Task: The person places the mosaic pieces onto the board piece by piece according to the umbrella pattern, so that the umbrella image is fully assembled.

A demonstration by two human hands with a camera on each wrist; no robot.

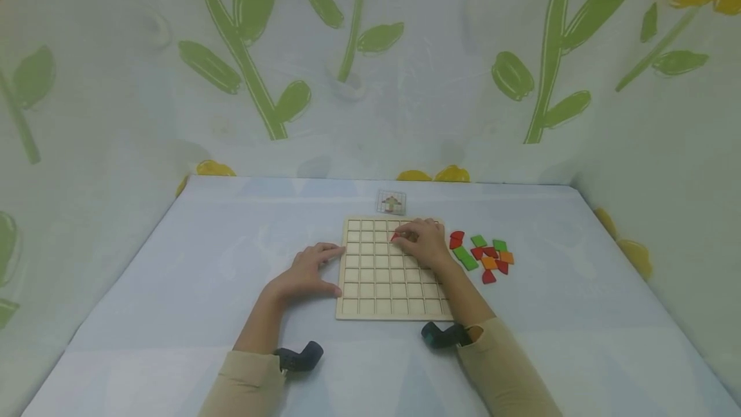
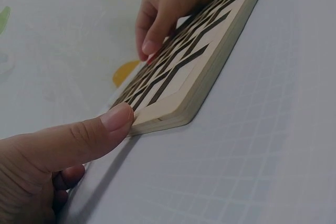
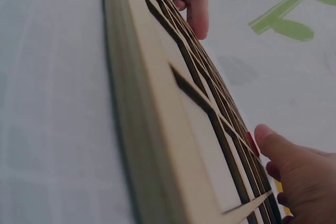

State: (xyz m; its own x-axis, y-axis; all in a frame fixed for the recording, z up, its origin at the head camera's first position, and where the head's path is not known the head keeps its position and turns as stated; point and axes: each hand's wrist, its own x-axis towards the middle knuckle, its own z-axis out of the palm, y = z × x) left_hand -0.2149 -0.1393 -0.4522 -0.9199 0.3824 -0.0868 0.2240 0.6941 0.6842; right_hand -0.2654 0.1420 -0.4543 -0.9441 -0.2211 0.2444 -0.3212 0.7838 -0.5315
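Observation:
A square wooden grid board lies flat on the table. My left hand rests at its left side, thumb and fingertips touching the edge, thumb spread from the fingers; in the left wrist view the thumb lies against the board's corner. Over the board's upper right part, my right hand pinches a small red piece low at the grid. That red piece also shows by the thumb in the right wrist view. The hand hides several cells and the board's upper right.
Right of the board lie loose flat pieces: several red ones, green ones and orange ones. Beyond the far edge is a small card with a grid picture. A flower-patterned cloth wall stands behind the table.

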